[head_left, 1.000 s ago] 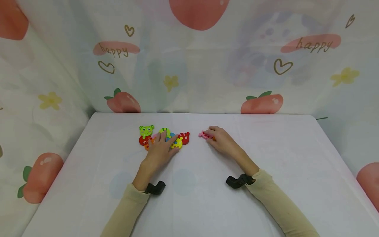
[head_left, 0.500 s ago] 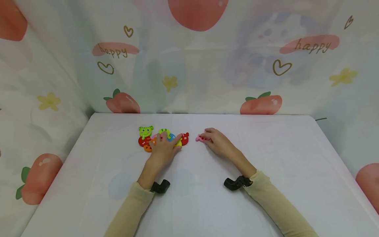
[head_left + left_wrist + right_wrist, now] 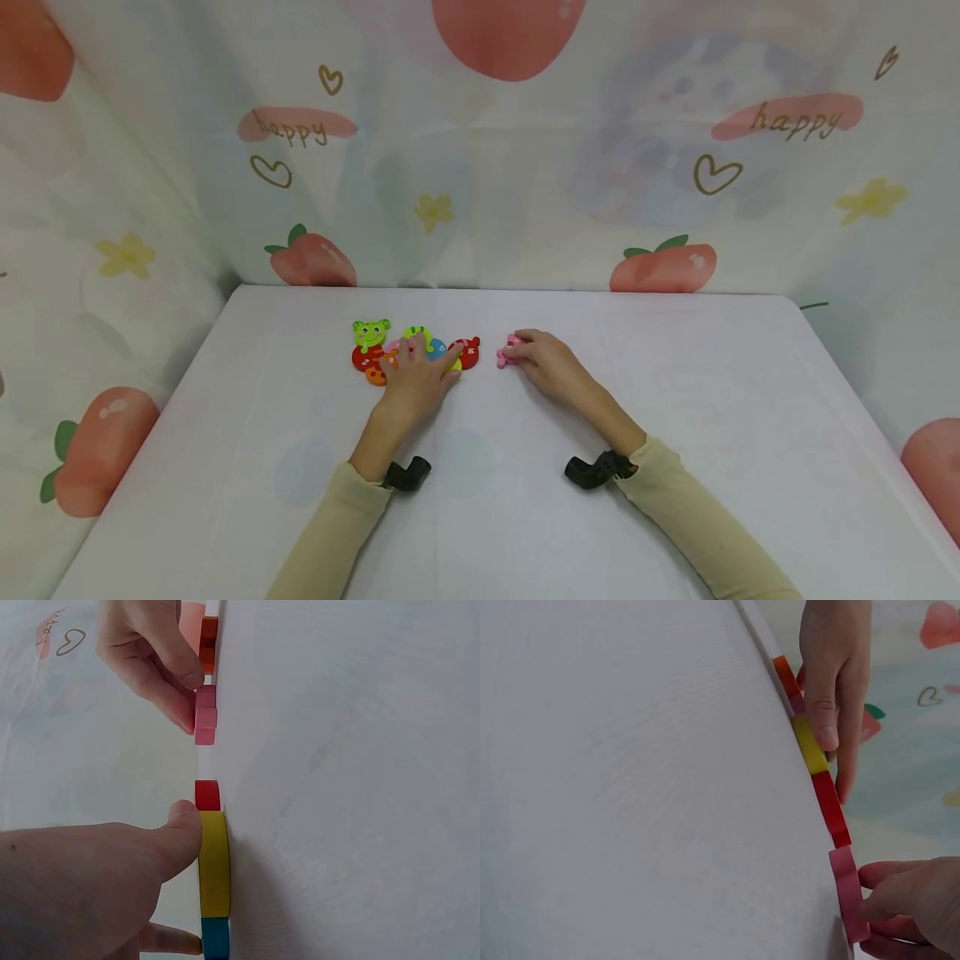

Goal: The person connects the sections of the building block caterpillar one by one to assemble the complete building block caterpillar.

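A row of joined wooden puzzle pieces lies near the far side of the table, with a green smiling head piece (image 3: 370, 334) at its left end and a red piece (image 3: 470, 353) at its right. My left hand (image 3: 412, 387) rests over the middle of the row, fingers spread; its thumb touches the yellow piece (image 3: 214, 862) in the left wrist view. Just right of the row, my right hand (image 3: 557, 368) pinches a pink puzzle piece (image 3: 503, 358). A small gap separates pink from red in the head view. The left hand covers part of the middle pieces.
An orange piece (image 3: 208, 645) stands beyond the pink one in the left wrist view, hidden by the right hand in the head view. The white table (image 3: 480, 533) ends at a patterned curtain (image 3: 480, 167) behind and at the sides. Each wrist wears a black camera mount.
My right hand has come a little left and turned the pink piece from lying sideways to more upright. The left hand has shifted slightly right over the row, covering more of the yellow piece.
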A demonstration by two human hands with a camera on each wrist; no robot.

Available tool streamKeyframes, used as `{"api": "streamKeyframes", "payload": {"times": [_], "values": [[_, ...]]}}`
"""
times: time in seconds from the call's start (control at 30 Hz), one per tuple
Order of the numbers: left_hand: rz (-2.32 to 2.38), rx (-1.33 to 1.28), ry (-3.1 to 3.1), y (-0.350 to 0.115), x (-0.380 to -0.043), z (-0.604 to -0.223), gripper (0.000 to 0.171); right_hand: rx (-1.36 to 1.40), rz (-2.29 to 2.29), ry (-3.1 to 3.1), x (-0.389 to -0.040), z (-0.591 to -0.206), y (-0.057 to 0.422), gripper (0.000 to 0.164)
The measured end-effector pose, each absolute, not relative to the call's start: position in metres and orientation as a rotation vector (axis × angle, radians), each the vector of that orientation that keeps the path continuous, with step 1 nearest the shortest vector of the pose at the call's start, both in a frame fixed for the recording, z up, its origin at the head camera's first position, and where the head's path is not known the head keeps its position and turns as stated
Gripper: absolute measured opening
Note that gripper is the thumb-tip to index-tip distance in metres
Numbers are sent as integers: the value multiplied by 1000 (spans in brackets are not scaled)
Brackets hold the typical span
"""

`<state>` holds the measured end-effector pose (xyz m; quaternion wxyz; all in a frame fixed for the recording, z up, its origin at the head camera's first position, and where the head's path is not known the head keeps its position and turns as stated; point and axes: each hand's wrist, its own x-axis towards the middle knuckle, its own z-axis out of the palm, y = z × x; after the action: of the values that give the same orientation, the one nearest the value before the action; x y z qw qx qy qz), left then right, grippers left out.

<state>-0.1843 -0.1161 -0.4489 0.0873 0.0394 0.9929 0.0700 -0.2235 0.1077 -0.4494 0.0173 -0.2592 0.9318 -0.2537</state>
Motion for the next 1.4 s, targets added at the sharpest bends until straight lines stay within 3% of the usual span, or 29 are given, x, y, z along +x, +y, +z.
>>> {"api": "streamKeyframes", "payload": {"times": [0.47, 0.73, 1.4], "values": [[210, 116, 2972, -116, -183, -450, 56, -874, -751, 2857, -219, -453, 99, 23], [225, 112, 2976, -116, -182, -451, 56, -921, -854, 2824, -220, -457, 98, 10], [244, 105, 2987, -115, -182, -452, 61, -846, -885, 2856, -219, -458, 97, 14]]}}
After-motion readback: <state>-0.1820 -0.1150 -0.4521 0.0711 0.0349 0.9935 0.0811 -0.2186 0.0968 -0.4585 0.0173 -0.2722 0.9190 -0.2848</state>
